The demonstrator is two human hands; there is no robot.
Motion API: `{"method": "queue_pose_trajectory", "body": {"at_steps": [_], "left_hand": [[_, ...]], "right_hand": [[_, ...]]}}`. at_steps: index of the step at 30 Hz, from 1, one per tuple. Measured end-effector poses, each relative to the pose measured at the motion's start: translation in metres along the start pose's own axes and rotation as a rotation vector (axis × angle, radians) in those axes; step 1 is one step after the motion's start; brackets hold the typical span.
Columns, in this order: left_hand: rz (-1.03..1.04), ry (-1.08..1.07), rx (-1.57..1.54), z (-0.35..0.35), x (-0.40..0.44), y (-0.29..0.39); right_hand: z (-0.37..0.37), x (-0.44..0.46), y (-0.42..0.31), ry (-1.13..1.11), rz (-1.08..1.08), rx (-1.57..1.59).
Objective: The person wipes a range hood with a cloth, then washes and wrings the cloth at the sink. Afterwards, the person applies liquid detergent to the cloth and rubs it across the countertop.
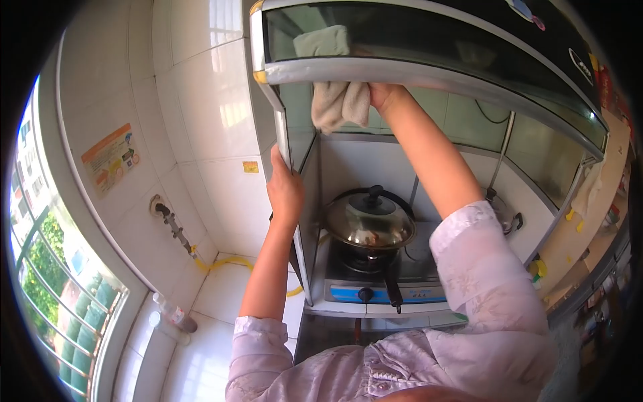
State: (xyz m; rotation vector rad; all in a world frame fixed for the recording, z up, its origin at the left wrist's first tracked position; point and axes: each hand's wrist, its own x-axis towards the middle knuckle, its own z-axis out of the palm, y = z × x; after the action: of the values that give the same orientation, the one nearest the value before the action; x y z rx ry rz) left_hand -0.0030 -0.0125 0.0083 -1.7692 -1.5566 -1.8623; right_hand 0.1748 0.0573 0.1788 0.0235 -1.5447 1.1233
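Note:
My right hand (380, 96) reaches up under the front edge of the dark glass hood (429, 50) and is closed on a light grey-beige cloth (340, 106). Part of the cloth also shows through the glass; the hand's fingertips are hidden behind the cloth and the rim. Lower and to the left, my left hand (286, 189) grips the metal-edged side panel (282, 137), its fingers partly hidden behind it. Below the cloth, a lidded pan (370, 224) sits on the gas stove (418, 271), its handle pointing toward me.
A barred window (63, 288) is at the far left. A gas pipe (173, 224) with a yellow hose (231, 260) runs along the tiled wall. A plastic bottle (175, 313) lies near the sill. Another metal lid (501, 211) rests right of the pan.

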Motion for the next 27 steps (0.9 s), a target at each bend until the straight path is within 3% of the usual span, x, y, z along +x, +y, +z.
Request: {"method": "queue_pose_trajectory", "body": {"at_steps": [2, 3, 4, 6, 7, 8, 10, 11, 12, 14, 17, 18, 20, 22, 23, 24, 26, 27], "left_hand": [[0.061, 0.012, 0.021, 0.000, -0.002, 0.001], [0.039, -0.003, 0.031, -0.002, -0.003, 0.003], [0.024, -0.025, 0.036, -0.001, -0.002, 0.001], [0.216, 0.102, 0.034, 0.000, -0.001, -0.004], [0.074, -0.015, -0.017, -0.008, -0.004, 0.006], [0.060, -0.031, -0.010, -0.012, -0.008, 0.013], [0.382, 0.343, 0.145, -0.012, -0.019, 0.027], [0.377, 0.318, -0.102, -0.010, -0.028, 0.034], [0.399, 0.305, -0.122, -0.008, -0.037, 0.042], [0.114, 0.008, -0.611, 0.001, -0.051, 0.059], [-0.285, -0.465, -1.035, 0.005, -0.053, 0.081], [-0.290, -0.470, -1.032, 0.008, -0.051, 0.082], [-0.465, -0.361, -1.357, 0.013, -0.044, 0.083], [-0.532, -0.270, -1.386, 0.008, -0.031, 0.085], [-0.563, -0.381, -1.363, 0.002, -0.023, 0.088], [-0.585, -0.489, -1.338, -0.003, -0.015, 0.091], [-0.404, -0.668, -1.030, 0.001, -0.009, 0.095], [-0.252, -0.688, -0.858, 0.007, -0.010, 0.098]], "right_hand": [[0.010, -0.009, 0.009, -0.061, 0.183, 0.274], [0.006, -0.019, 0.006, -0.232, 0.282, 0.499], [0.021, -0.043, -0.004, -0.082, 0.322, 0.321], [0.011, -0.068, -0.002, 0.114, 0.344, 0.086], [-0.006, -0.069, 0.006, -0.134, 0.413, 0.289], [-0.021, -0.077, 0.016, -0.122, 0.427, 0.301], [-0.016, -0.096, 0.015, 0.095, 0.372, 0.293], [-0.018, -0.101, 0.014, 0.075, 0.410, 0.314], [-0.015, -0.106, 0.010, 0.085, 0.420, 0.326], [-0.006, -0.118, -0.002, 0.071, 0.450, 0.315], [-0.001, -0.131, -0.003, 0.128, 0.469, 0.364], [-0.001, -0.135, -0.003, 0.186, 0.466, 0.396], [-0.018, -0.149, 0.000, 0.182, 0.471, 0.383], [-0.027, -0.163, -0.005, 0.165, 0.412, 0.612], [-0.029, -0.170, -0.012, 0.233, 0.513, 0.614], [-0.052, -0.173, 0.001, 0.118, 0.512, 0.628], [-0.042, -0.180, 0.004, 0.142, 0.476, 0.340], [-0.038, -0.187, 0.010, 0.046, 0.482, 0.263]]}}
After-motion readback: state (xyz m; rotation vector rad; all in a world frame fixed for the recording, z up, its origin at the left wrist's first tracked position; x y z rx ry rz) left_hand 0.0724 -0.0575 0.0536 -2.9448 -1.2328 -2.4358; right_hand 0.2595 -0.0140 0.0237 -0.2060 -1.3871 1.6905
